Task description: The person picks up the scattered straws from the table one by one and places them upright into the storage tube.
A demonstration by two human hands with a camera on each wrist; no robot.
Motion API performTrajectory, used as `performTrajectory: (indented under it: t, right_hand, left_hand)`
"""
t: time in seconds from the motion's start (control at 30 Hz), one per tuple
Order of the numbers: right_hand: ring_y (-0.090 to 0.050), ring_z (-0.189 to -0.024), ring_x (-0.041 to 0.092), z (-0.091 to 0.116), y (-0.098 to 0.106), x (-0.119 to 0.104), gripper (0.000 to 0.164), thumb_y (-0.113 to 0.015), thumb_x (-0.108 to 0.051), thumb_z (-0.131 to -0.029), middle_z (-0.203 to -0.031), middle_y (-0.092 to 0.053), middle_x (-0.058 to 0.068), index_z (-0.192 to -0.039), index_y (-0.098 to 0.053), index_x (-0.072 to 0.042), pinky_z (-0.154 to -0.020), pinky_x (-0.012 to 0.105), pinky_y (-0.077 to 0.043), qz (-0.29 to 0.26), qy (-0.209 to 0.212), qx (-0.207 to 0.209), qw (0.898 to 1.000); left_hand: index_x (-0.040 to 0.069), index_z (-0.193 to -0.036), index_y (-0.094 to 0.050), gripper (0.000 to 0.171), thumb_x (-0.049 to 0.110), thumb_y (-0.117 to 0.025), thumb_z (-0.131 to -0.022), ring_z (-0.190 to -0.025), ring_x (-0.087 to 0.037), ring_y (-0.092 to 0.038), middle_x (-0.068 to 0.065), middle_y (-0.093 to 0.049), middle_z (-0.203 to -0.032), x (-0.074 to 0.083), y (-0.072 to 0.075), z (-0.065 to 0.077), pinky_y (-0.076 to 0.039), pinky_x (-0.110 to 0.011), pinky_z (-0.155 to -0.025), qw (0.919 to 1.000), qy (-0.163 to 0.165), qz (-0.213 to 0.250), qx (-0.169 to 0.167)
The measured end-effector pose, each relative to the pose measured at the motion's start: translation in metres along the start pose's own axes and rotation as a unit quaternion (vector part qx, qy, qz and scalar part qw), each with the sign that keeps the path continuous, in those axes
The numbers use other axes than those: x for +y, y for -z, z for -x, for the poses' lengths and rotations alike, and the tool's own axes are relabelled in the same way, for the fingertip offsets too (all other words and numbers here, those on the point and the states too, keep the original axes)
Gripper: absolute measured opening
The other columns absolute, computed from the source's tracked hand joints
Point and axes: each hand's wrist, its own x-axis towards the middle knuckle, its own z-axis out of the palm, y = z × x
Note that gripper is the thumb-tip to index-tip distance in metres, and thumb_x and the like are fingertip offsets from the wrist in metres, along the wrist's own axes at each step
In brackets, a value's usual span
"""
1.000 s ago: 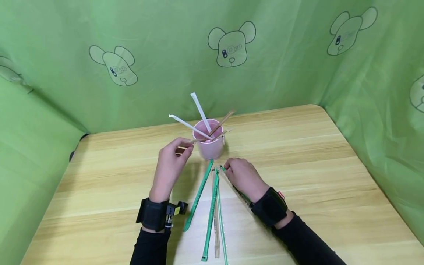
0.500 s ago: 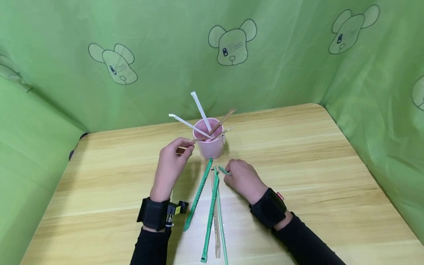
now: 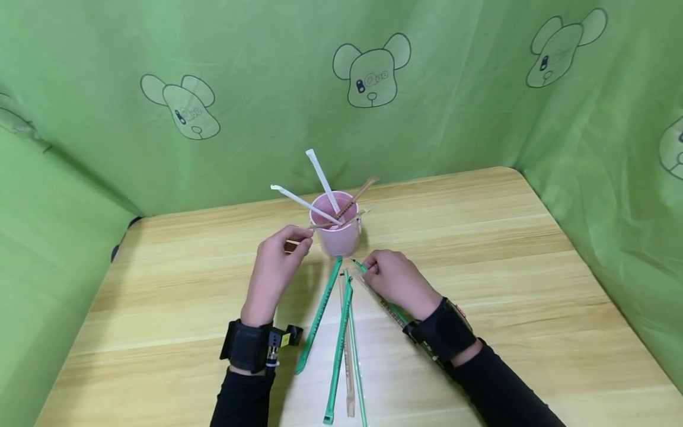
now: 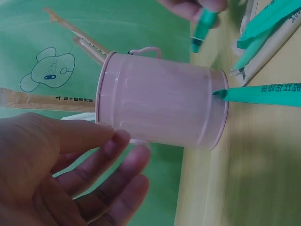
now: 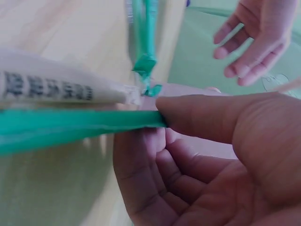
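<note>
My right hand [image 3: 397,281] pinches one green paper-wrapped straw [image 5: 70,125] between thumb and index finger, a little above the table. Its tip points toward a pink bucket [image 3: 340,242] at the back middle of the table. Two white wrapped straws [image 3: 320,172] and several brown wrapped straws [image 3: 364,191] lean out of the bucket. At the bucket's left rim is my left hand [image 3: 274,270], fingers loosely extended and thumb near the index fingertip. Whether it touches the rim is unclear. A brown wrapped straw [image 5: 51,84] lies beside the green one under my right hand.
In front of the bucket lie more straws: a green one [image 3: 320,320] at left, a second green one [image 3: 338,350], a brown one [image 3: 350,379] and a thin green one [image 3: 358,367]. A green curtain [image 3: 267,118] with bear drawings surrounds the table [image 3: 507,284].
My right hand has lifted the green straw slightly, its tip now reaching farther toward the bucket. My left hand has stayed beside the rim.
</note>
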Motion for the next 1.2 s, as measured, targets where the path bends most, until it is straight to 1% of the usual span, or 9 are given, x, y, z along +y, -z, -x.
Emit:
performTrajectory:
  t: [0.2, 0.4, 0.53, 0.7, 0.8, 0.9, 1.0, 1.07, 1.2]
  right_hand:
    - [-0.06, -0.079, 0.019, 0.0, 0.008, 0.0, 0.01, -0.068, -0.009, -0.101, -0.09, -0.067, 0.003, -0.107, -0.072, -0.002, -0.078, 0.04, -0.054, -0.025, 0.015, 0.011, 1.0]
    - [-0.061, -0.079, 0.018, 0.001, 0.013, -0.004, 0.017, -0.067, -0.009, -0.103, -0.094, -0.069, 0.005, -0.114, -0.072, 0.002, -0.073, 0.036, -0.054, -0.077, 0.039, 0.027, 0.996]
    - [-0.065, -0.087, 0.021, 0.002, 0.019, -0.007, 0.022, -0.067, -0.012, -0.104, -0.103, -0.071, 0.009, -0.121, -0.071, 0.002, -0.075, 0.037, -0.056, -0.116, 0.051, 0.058, 0.99]
    - [-0.068, -0.097, 0.024, 0.003, 0.027, -0.008, 0.025, -0.07, -0.016, -0.104, -0.109, -0.074, 0.009, -0.125, -0.073, -0.002, -0.083, 0.042, -0.057, -0.13, 0.062, 0.108, 0.984]
    - [-0.068, -0.101, 0.023, 0.004, 0.032, -0.008, 0.026, -0.072, -0.017, -0.104, -0.113, -0.074, 0.009, -0.126, -0.074, -0.004, -0.086, 0.043, -0.056, -0.148, 0.065, 0.132, 0.978]
    - [-0.066, -0.103, 0.021, 0.004, 0.035, -0.009, 0.025, -0.072, -0.017, -0.104, -0.115, -0.073, 0.007, -0.126, -0.074, -0.005, -0.088, 0.041, -0.057, -0.17, 0.073, 0.15, 0.971]
    - [-0.066, -0.103, 0.019, 0.005, 0.038, -0.01, 0.024, -0.073, -0.017, -0.104, -0.115, -0.072, 0.006, -0.126, -0.073, -0.006, -0.087, 0.037, -0.057, -0.186, 0.091, 0.17, 0.964]
    - [-0.065, -0.102, 0.019, 0.006, 0.039, -0.01, 0.025, -0.073, -0.017, -0.104, -0.114, -0.072, 0.006, -0.125, -0.073, -0.006, -0.086, 0.035, -0.057, -0.2, 0.105, 0.182, 0.957]
    - [-0.066, -0.103, 0.018, 0.008, 0.04, -0.012, 0.024, -0.075, -0.017, -0.103, -0.113, -0.072, 0.005, -0.124, -0.073, -0.006, -0.086, 0.03, -0.056, -0.235, 0.129, 0.206, 0.941]
  left_hand:
    - [0.001, -0.117, -0.075, 0.016, 0.008, -0.07, -0.103, -0.097, -0.031, -0.07, -0.013, -0.074, -0.114, 0.0, -0.002, 0.0, -0.059, -0.046, -0.085, 0.9991, 0.025, -0.007, -0.033]
    - [0.001, -0.119, -0.075, 0.018, 0.01, -0.07, -0.104, -0.096, -0.03, -0.07, -0.013, -0.074, -0.113, 0.0, -0.005, 0.001, -0.058, -0.046, -0.084, 0.9969, 0.048, -0.018, -0.06]
    - [0.002, -0.12, -0.075, 0.02, 0.013, -0.069, -0.105, -0.095, -0.028, -0.069, -0.011, -0.074, -0.112, 0.0, -0.006, 0.002, -0.057, -0.044, -0.083, 0.9949, 0.058, -0.027, -0.077]
    - [0.002, -0.118, -0.076, 0.019, 0.013, -0.069, -0.105, -0.098, -0.027, -0.067, -0.01, -0.073, -0.11, -0.002, -0.008, 0.004, -0.055, -0.046, -0.087, 0.9917, 0.065, -0.034, -0.106]
    - [0.002, -0.117, -0.076, 0.018, 0.012, -0.069, -0.104, -0.102, -0.028, -0.066, -0.01, -0.073, -0.109, -0.003, -0.011, 0.004, -0.054, -0.048, -0.092, 0.9888, 0.07, -0.04, -0.126]
    - [0.004, -0.114, -0.076, 0.016, 0.013, -0.069, -0.104, -0.102, -0.028, -0.065, -0.009, -0.073, -0.106, -0.005, -0.014, 0.005, -0.053, -0.049, -0.091, 0.9865, 0.085, -0.048, -0.131]
    - [0.005, -0.112, -0.076, 0.014, 0.014, -0.07, -0.103, -0.096, -0.028, -0.065, -0.01, -0.072, -0.103, -0.005, -0.016, 0.007, -0.054, -0.047, -0.087, 0.9859, 0.103, -0.054, -0.121]
    - [0.004, -0.111, -0.076, 0.014, 0.013, -0.07, -0.102, -0.091, -0.028, -0.065, -0.011, -0.071, -0.101, -0.004, -0.017, 0.008, -0.054, -0.045, -0.082, 0.9843, 0.115, -0.059, -0.121]
    - [0.001, -0.112, -0.074, 0.016, 0.013, -0.072, -0.102, -0.083, -0.028, -0.066, -0.012, -0.071, -0.097, -0.003, -0.017, 0.01, -0.054, -0.041, -0.075, 0.977, 0.145, -0.059, -0.145]
